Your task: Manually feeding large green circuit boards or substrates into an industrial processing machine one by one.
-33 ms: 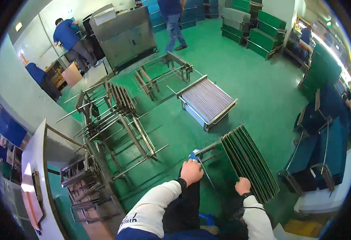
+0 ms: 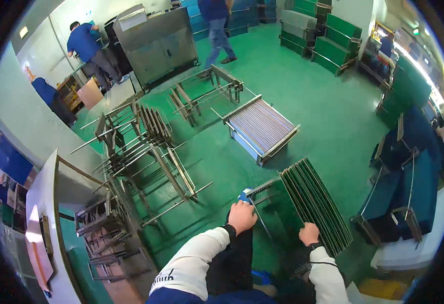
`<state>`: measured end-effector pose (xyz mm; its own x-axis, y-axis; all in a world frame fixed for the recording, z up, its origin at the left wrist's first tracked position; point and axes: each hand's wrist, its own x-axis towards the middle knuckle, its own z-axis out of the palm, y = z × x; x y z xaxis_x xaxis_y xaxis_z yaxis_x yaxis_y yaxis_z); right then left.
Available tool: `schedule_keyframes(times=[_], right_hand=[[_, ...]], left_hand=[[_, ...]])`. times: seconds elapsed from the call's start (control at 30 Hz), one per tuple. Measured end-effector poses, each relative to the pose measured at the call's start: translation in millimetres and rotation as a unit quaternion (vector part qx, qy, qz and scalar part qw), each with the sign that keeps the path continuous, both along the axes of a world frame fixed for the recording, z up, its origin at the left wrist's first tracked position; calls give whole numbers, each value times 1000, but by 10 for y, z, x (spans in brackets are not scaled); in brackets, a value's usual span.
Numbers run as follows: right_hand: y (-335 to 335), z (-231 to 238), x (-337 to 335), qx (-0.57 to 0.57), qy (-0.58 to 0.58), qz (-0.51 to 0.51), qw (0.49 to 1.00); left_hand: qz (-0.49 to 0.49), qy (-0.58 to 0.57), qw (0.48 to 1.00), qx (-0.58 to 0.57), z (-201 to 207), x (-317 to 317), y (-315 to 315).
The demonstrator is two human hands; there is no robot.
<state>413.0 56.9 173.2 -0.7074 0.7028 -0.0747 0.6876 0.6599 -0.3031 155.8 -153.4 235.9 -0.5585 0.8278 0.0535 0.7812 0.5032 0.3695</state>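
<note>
My left hand (image 2: 243,217) lies over the knee of my dark trousers (image 2: 234,261), its fingers bent forward and their tips partly hidden. Just beyond it a small blue and white thing (image 2: 244,194) shows beside a toothed metal bar (image 2: 263,188) of a rack. My right hand (image 2: 309,234) is closed at the near left edge of a row of upright green panels (image 2: 317,207), gripping the outermost panel. These panels stand close together on the rack, slanting down to the right. The rack's near end is in shadow.
Ahead stands a metal rack (image 2: 227,118) filled with thin pale panels (image 2: 262,124). Bare metal frames (image 2: 166,172) with projecting rods spread to the left. Large dark panels in racks (image 2: 396,202) stand at the right. Two people (image 2: 86,45) (image 2: 214,30) are at the back, near a grey cabinet (image 2: 156,48).
The person walking at the back has shifted slightly to the left, legs now further apart. My hands and the green panels have hardly moved.
</note>
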Motion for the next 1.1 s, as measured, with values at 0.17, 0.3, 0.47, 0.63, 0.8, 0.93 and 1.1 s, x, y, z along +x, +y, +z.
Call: schedule_keyframes(times=[0.17,0.3,0.47,0.63,0.8,0.93,1.1], right_hand=[[122,918,5,4,-6,-17,1000],[50,1751,114,-11,-29,-62,998],[-16,2322,570,-111,98,-154,977],[-270,2709,1183,-269,360,-228,864],[-630,2990,1978,-251,548,-325,729],[-924,3178,2519,-198,647,-351,648],[-1216,3471,3258,-91,771,-352,523]], left_hand=[[-8,1,1000,-4,-15,53,26],[-19,3,999,-26,-37,107,88],[-10,-29,999,-40,-39,120,87],[-26,-5,998,-58,-13,162,86],[-77,1,994,-76,40,341,308],[-105,16,988,-116,-285,233,380],[-129,42,985,-106,-543,199,429]])
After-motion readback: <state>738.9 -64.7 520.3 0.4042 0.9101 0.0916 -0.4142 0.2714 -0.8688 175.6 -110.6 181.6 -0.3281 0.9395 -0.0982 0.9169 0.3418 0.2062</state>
